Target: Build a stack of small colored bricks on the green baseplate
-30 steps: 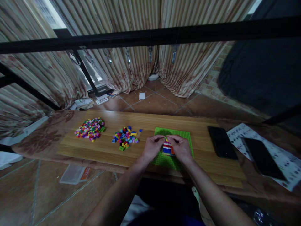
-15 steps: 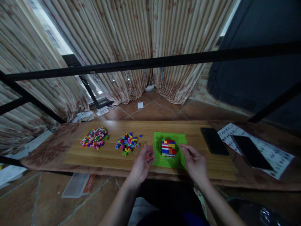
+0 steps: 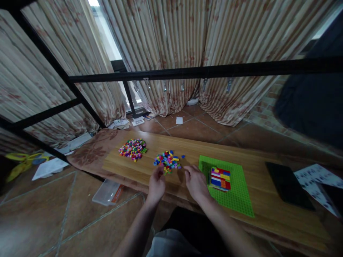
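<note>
My left hand (image 3: pixel 157 182) is at the near edge of a pile of mixed toy bricks (image 3: pixel 169 160). Its fingers are curled in, and whatever lies inside them is hidden. To the right of the same pile is my right hand (image 3: pixel 196 181), fingers bent together; I cannot make out anything between them. Beside that hand lies a green baseplate (image 3: pixel 241 192). On the plate sits a block built of red, yellow, white, blue and orange bricks (image 3: pixel 221 179), touched by neither hand. A single blue brick (image 3: pixel 183 156) rests just beyond the pile.
A second pile of small multicoloured pieces (image 3: pixel 132 149) lies farther left on the wooden board (image 3: pixel 184 142). Right of the baseplate are a dark flat device (image 3: pixel 289 184) and a printed sheet (image 3: pixel 316 182). A clear plastic box (image 3: pixel 105 192) is on the floor. A black rail (image 3: pixel 174 73) crosses behind.
The view has swung left. Both hands have moved left, the right one from beside the brick block to near the mixed pile. The left hand, earlier loosely open around orange pieces, is now curled closed.
</note>
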The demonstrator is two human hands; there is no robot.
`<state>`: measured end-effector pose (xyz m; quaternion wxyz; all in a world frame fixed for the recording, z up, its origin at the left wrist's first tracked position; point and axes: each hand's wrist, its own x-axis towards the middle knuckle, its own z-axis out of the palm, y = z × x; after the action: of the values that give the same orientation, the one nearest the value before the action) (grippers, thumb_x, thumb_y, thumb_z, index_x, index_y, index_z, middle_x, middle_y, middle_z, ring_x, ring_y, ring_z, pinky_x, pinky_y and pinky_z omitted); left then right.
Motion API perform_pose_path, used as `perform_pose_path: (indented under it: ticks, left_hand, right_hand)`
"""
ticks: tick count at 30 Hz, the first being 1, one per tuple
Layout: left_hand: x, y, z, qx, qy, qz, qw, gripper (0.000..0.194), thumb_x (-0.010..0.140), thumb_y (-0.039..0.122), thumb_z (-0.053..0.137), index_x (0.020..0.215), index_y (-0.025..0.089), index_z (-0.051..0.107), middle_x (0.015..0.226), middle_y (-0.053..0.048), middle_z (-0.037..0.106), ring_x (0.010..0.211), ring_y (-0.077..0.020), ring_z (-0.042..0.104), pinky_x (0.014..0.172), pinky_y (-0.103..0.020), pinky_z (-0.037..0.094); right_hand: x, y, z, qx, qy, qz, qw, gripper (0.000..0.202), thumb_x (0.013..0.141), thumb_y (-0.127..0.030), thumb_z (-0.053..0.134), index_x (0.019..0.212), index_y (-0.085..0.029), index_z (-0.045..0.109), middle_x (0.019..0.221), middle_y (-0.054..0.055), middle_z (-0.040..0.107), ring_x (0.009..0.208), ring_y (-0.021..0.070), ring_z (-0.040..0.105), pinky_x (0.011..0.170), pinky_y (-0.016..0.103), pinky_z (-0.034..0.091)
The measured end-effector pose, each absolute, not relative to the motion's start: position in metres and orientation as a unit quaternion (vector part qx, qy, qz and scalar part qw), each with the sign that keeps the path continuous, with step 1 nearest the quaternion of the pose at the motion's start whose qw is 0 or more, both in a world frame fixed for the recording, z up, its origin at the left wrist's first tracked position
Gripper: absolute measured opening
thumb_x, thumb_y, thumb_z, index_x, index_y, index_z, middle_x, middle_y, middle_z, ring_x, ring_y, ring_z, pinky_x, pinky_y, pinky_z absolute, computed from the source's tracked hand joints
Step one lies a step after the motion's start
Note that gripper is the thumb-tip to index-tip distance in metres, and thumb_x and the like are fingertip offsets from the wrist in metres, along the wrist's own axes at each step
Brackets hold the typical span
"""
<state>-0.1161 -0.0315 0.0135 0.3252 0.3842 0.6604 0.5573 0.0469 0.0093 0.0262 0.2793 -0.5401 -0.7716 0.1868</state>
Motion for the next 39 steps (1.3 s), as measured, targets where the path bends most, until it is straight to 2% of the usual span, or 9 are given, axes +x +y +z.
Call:
perform_pose_path:
  ticks: [4, 11, 15, 23, 26, 29, 31, 34, 39]
  left_hand:
    - [-0.133, -0.016, -0.004, 0.441, 0.666, 0.551, 0.242, 0.048, 0.067, 0.003, 0.044, 0.109, 0.016, 0.061, 0.103, -0.008, 0.060, 0.096, -0.0195, 0.057, 0.092, -0.036, 0.044]
    - [-0.137, -0.017, -0.017, 0.478, 0.607, 0.570, 0.279, 0.060, 0.067, -0.001, 0.040, 0.122, 0.020, 0.055, 0.122, -0.007, 0.059, 0.117, -0.0208, 0.051, 0.106, -0.040, 0.036]
    - [-0.142, -0.017, -0.019, 0.436, 0.591, 0.605, 0.308, 0.054, 0.072, 0.002, 0.040, 0.121, 0.019, 0.056, 0.117, -0.007, 0.062, 0.109, -0.0193, 0.057, 0.100, -0.037, 0.042]
    - [-0.178, 0.010, 0.002, 0.413, 0.691, 0.563, 0.184, 0.029, 0.075, 0.012, 0.056, 0.102, 0.018, 0.066, 0.099, -0.007, 0.063, 0.094, -0.0207, 0.059, 0.089, -0.034, 0.046]
    - [-0.173, 0.015, 0.021, 0.444, 0.649, 0.572, 0.233, 0.023, 0.078, 0.022, 0.061, 0.100, 0.020, 0.068, 0.099, -0.007, 0.065, 0.091, -0.0205, 0.060, 0.085, -0.032, 0.047]
    - [-0.149, 0.011, 0.036, 0.447, 0.564, 0.572, 0.394, 0.028, 0.081, 0.033, 0.062, 0.105, 0.020, 0.066, 0.096, -0.007, 0.067, 0.081, -0.0178, 0.061, 0.074, -0.028, 0.048]
    - [-0.130, 0.005, 0.042, 0.452, 0.516, 0.560, 0.465, 0.024, 0.081, 0.035, 0.062, 0.097, 0.017, 0.068, 0.089, -0.006, 0.067, 0.078, -0.0166, 0.060, 0.072, -0.025, 0.047]
    - [-0.109, -0.006, 0.047, 0.443, 0.510, 0.559, 0.480, 0.018, 0.080, 0.032, 0.063, 0.088, 0.016, 0.068, 0.082, -0.004, 0.066, 0.076, -0.0158, 0.059, 0.072, -0.024, 0.046]
    - [-0.094, -0.023, 0.060, 0.487, 0.525, 0.512, 0.474, 0.017, 0.082, 0.031, 0.061, 0.091, 0.018, 0.068, 0.085, -0.005, 0.067, 0.081, -0.0177, 0.060, 0.076, -0.026, 0.046]
  right_hand:
    - [0.022, 0.053, 0.016, -0.565, -0.772, 0.164, 0.240, 0.028, 0.083, -0.011, 0.044, 0.096, -0.019, 0.068, 0.094, 0.008, 0.066, 0.088, 0.0201, 0.062, 0.079, 0.029, 0.044]
    - [0.006, 0.085, 0.004, -0.544, -0.802, 0.153, 0.194, 0.021, 0.080, -0.011, 0.051, 0.086, -0.020, 0.069, 0.089, 0.007, 0.066, 0.081, 0.0178, 0.062, 0.074, 0.026, 0.041]
    - [0.005, 0.089, 0.001, -0.532, -0.814, 0.150, 0.180, 0.020, 0.081, -0.012, 0.051, 0.083, -0.021, 0.069, 0.087, 0.006, 0.065, 0.077, 0.0170, 0.060, 0.071, 0.026, 0.041]
    - [0.018, 0.084, 0.005, -0.528, -0.777, 0.248, 0.236, 0.025, 0.084, -0.032, 0.049, 0.089, -0.019, 0.070, 0.082, 0.007, 0.068, 0.073, 0.0196, 0.061, 0.067, 0.030, 0.044]
    - [0.020, 0.069, 0.013, -0.517, -0.711, 0.383, 0.283, 0.031, 0.083, -0.043, 0.052, 0.091, -0.019, 0.070, 0.074, 0.004, 0.069, 0.067, 0.0199, 0.062, 0.063, 0.030, 0.046]
    - [0.018, 0.050, 0.027, -0.484, -0.657, 0.482, 0.320, 0.034, 0.080, -0.047, 0.057, 0.094, -0.019, 0.070, 0.081, 0.004, 0.071, 0.074, 0.0204, 0.064, 0.066, 0.030, 0.048]
    - [0.019, 0.037, 0.038, -0.474, -0.648, 0.496, 0.330, 0.032, 0.081, -0.046, 0.058, 0.096, -0.020, 0.070, 0.088, 0.004, 0.072, 0.081, 0.0205, 0.065, 0.071, 0.030, 0.049]
    - [0.027, 0.022, 0.052, -0.484, -0.642, 0.478, 0.353, 0.028, 0.082, -0.041, 0.059, 0.100, -0.022, 0.069, 0.095, 0.004, 0.071, 0.087, 0.0197, 0.065, 0.077, 0.030, 0.049]
    - [0.049, 0.002, 0.067, -0.474, -0.635, 0.465, 0.394, 0.021, 0.082, -0.036, 0.060, 0.094, -0.024, 0.071, 0.091, 0.003, 0.071, 0.085, 0.0181, 0.065, 0.076, 0.029, 0.050]
